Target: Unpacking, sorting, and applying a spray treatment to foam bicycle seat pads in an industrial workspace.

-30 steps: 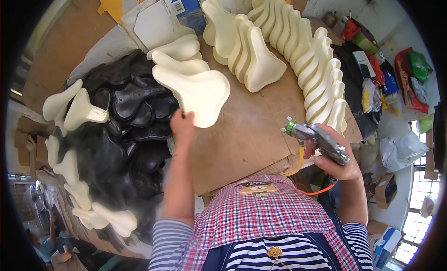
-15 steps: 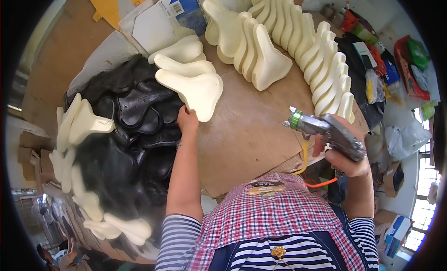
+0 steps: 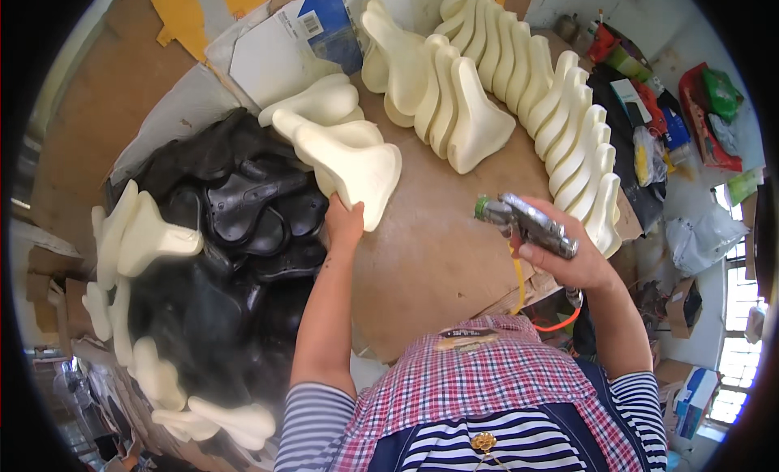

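Note:
My left hand (image 3: 345,222) is closed on the wide end of a cream bicycle saddle pad (image 3: 361,168), its fingers at the lower edge. The pad is tilted, its narrow nose pointing up and left over other pads (image 3: 324,99). Wrapped in my right hand (image 3: 576,257) is a metal spray gun (image 3: 540,226) with a green ring near its nozzle. The nozzle points left, toward the pad but apart from it. Yellow and orange hoses (image 3: 560,322) run below the gun.
Black saddle parts (image 3: 251,204) lie heaped at left, with cream pads (image 3: 154,237) along their outer side. Rows of cream pads (image 3: 560,107) stand on the brown board (image 3: 438,253) at the back and right. A white and blue box (image 3: 292,38) is behind. Bags and tools (image 3: 649,139) are far right.
My left hand and the held pad have shifted slightly right and down. My right hand has brought the spray gun left, closer to the pad, and its body has turned.

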